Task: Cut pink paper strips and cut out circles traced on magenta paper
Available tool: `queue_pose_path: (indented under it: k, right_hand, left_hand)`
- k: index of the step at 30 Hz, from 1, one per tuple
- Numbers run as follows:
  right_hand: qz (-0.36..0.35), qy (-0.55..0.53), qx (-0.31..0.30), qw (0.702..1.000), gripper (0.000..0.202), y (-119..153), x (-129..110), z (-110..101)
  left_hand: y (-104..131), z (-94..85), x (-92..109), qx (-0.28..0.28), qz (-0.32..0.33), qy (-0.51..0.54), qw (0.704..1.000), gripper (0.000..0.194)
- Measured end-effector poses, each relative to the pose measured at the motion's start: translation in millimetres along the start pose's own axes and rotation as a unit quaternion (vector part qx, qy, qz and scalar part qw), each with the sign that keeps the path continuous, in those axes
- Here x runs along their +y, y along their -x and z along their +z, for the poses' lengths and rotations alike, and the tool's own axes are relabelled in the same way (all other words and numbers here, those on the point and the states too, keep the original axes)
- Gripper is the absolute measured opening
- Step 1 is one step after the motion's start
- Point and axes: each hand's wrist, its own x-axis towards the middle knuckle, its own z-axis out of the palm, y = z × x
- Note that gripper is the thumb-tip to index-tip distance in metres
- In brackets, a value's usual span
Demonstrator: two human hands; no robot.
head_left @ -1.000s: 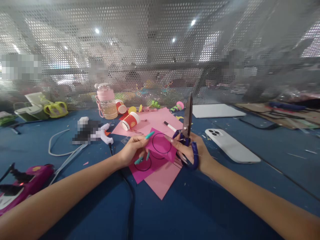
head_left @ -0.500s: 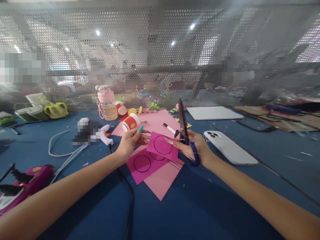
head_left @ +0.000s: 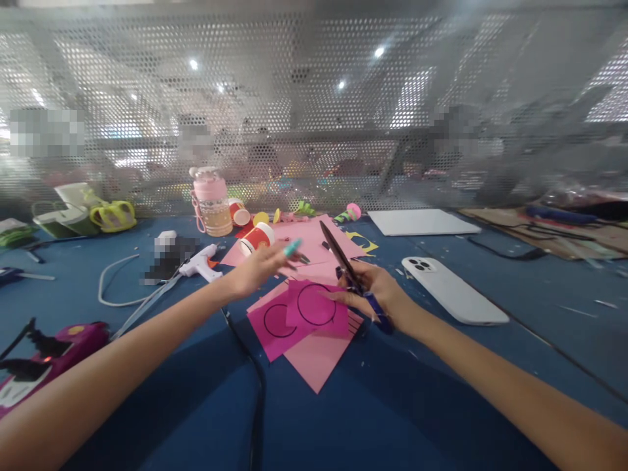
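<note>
Blue-handled scissors are in my right hand, with the blades pointing up and to the left. That hand's fingertips also rest on a magenta paper piece with a black circle drawn on it. Under it lies a larger magenta sheet, also marked with circles, on top of pink paper. My left hand hovers up and left of the magenta piece, fingers stretched and apart, holding nothing. A red and white paper cup lies on its side just behind it.
At left are a white glue gun, a pink bottle and a magenta power strip. A white phone and a white board lie at right. A black cable runs toward the front edge.
My left hand has let go of the magenta piece and moved away with fingers spread. The piece has dropped slightly and levelled. The scissors have tilted further left.
</note>
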Motion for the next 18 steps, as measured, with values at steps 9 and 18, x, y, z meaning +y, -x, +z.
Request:
queue_pose_path:
  k: [9,18]
  right_hand:
    - [0.053,-0.057,0.044,0.996,0.042,1.7,-1.6,-1.1]
    - [0.014,-0.068,0.06,0.996,0.043,17.5,-14.9,12.3]
  left_hand:
    - [8.2,21.1,-19.6,-0.095,0.006,-0.046,0.994,0.017]
    - [12.5,30.2,12.8,0.185,-0.035,0.254,0.949,0.017]
